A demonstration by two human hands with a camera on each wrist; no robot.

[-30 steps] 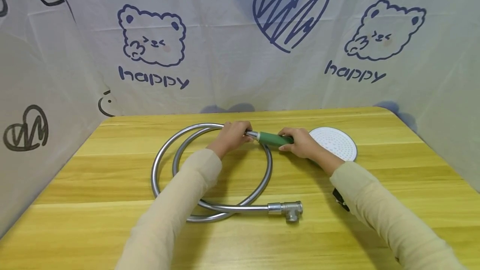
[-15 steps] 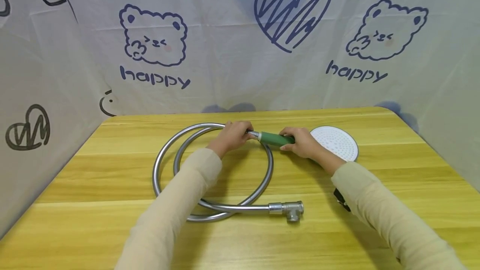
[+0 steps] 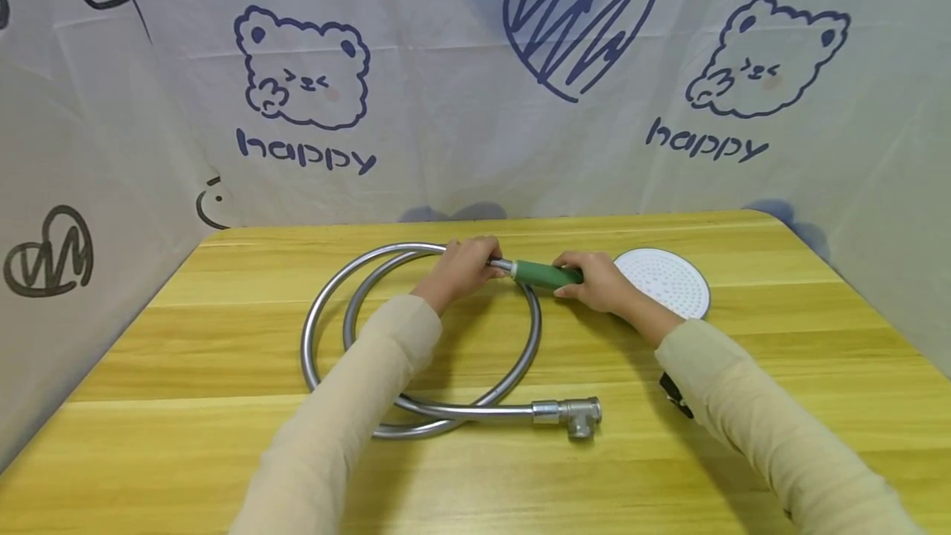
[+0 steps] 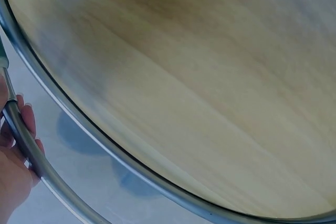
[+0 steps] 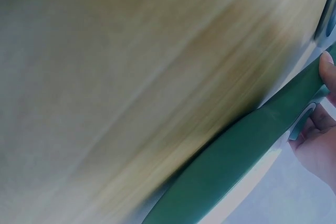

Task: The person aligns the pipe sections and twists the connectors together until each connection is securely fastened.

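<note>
Near the back middle of the table, my left hand [image 3: 462,267] grips the metal end [image 3: 501,264] of a silver shower hose [image 3: 536,329]. In the left wrist view its fingers [image 4: 28,119] curl round the hose right below the green handle. My right hand [image 3: 598,281] holds the green handle [image 3: 546,275] of a handheld shower head [image 3: 663,281], whose white round spray face points up. The green back of the shower head [image 5: 231,145] fills much of the right wrist view. Hose end and handle line up and meet between the hands.
The hose lies in two loose loops on the wooden table [image 3: 186,452]. Its other end carries a metal angle valve [image 3: 583,416] near the front middle. A small black object [image 3: 674,395] shows beside the right sleeve. A white cloth with drawings [image 3: 446,147] hangs behind the table.
Both hands keep their hold on the hose end and the handle, almost in place. The left hand's fingers shift slightly at the joint; hose loops and valve stay where they were.
</note>
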